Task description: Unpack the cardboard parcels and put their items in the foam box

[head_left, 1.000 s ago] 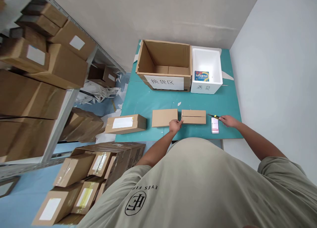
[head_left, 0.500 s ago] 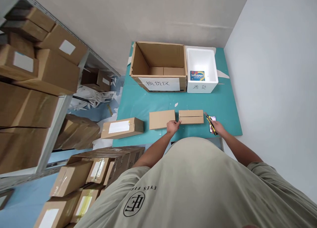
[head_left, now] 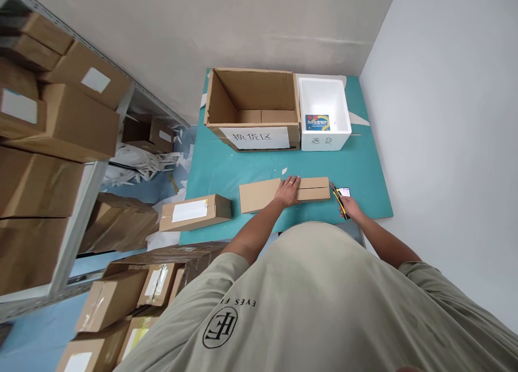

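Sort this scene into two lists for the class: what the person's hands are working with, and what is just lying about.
Being worked with:
left hand, pressing on the flat cardboard cartons
right hand, gripping a yellow utility knife

Lying about:
phone
taped parcel with a white label
open cardboard box
white foam box

- big open cardboard box [head_left: 251, 105] with a Chinese sign on its front
- white foam box [head_left: 324, 141] right beside it, colorful card inside
- taped parcel [head_left: 194, 213] on the teal mat [head_left: 364, 188]
- metal shelves [head_left: 75, 226] loaded with cardboard boxes [head_left: 60, 121]
- white paper scraps [head_left: 141, 167] piled on the floor
- more boxes [head_left: 109, 302] stacked down low
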Available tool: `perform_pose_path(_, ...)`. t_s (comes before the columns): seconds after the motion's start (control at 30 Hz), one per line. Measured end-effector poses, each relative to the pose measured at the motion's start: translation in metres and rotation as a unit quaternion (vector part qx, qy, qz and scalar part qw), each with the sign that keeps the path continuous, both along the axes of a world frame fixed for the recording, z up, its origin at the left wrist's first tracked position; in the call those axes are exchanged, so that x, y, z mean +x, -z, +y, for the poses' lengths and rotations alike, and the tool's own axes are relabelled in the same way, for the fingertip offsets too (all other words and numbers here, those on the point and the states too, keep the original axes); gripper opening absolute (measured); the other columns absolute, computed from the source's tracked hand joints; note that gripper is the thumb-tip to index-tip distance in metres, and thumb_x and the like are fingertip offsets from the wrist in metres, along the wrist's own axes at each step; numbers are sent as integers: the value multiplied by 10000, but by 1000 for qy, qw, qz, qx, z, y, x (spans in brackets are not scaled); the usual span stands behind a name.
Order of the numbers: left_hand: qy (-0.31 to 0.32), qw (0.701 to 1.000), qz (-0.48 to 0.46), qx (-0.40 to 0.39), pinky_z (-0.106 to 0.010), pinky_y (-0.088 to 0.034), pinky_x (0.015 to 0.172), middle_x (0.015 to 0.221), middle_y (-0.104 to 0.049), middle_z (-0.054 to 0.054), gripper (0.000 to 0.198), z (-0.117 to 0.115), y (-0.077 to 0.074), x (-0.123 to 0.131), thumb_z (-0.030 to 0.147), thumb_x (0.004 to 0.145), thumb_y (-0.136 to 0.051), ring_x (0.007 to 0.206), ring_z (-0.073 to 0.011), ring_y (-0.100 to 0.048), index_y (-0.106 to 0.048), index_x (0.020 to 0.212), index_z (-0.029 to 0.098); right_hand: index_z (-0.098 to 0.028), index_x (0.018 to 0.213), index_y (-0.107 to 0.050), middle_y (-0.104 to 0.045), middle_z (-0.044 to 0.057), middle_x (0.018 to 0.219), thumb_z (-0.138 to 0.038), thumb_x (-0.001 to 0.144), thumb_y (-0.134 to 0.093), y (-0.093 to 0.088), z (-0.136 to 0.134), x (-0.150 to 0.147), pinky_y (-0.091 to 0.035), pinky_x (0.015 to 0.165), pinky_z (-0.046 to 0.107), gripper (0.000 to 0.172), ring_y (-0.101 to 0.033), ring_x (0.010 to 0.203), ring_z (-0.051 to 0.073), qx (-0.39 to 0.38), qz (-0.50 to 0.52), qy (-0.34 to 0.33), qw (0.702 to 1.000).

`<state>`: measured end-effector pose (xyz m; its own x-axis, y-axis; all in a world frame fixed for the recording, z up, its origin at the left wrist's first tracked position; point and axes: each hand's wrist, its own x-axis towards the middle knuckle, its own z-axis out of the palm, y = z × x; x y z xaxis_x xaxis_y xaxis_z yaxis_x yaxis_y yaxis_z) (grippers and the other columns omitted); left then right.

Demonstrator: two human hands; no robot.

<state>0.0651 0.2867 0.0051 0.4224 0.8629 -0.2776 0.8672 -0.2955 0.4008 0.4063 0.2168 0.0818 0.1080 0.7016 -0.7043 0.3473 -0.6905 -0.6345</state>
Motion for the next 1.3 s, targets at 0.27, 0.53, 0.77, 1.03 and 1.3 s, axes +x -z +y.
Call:
perform_pose_path(0.27, 22, 999, 42, 14, -527, -394, 1375, 1835, -430, -231, 1358, -4, -14, 2, 450, 763, -954, 1714, -430, -369, -227, 1876, 171, -221, 949, -632, -627, -24, 620, -608, 1222, -524, 3, -1, 2, -552, 472, 225, 485, -570, 474, 126, 3, -2, 4, 1000)
perform_pose_path(0.53, 18, 999, 41, 20, -523, -399, 1365, 1821, -439, -235, 1320, -6, -12, 3, 466, 793, -937, 1698, -438, -381, -242, 1876, 173, -223, 914, -623, -647, -13, 627, -565, 1215, -579, -3, -11, 9, -551, 477, 246, 457, -585, 477, 134, -14, -29, -39, 999)
perform_pose_path(0.77, 12, 999, 40, 25, -518, -404, 1361, 1814, -456, -231, 1304, -6, -12, 4, 456, 788, -951, 1689, -435, -395, -282, 1872, 180, -231, 902, -611, -630, -19, 613, -572, 1218, -544, -2, -28, 16, -536, 465, 261, 470, -565, 459, 140, -16, -42, -60, 997)
perform_pose_path(1.03, 12, 999, 32, 30, -529, -404, 1362, 1809, -468, -236, 1302, -5, -9, 3, 456, 778, -935, 1680, -438, -411, -292, 1872, 165, -240, 903, -608, -615, -26, 603, -615, 1199, -522, -2, -44, 23, -514, 451, 253, 486, -562, 461, 145, -21, -50, -80, 995)
perform_pose_path(1.3, -5, 999, 21, 45, -569, -274, 1446, 1889, -352, -252, 1327, -13, -5, 3, 514, 767, -1010, 1774, -464, -283, -335, 1854, 161, -238, 945, -650, -636, -17, 647, -725, 1146, -555, 1, -48, 24, -554, 496, 258, 536, -580, 495, 150, -1, -20, -50, 999)
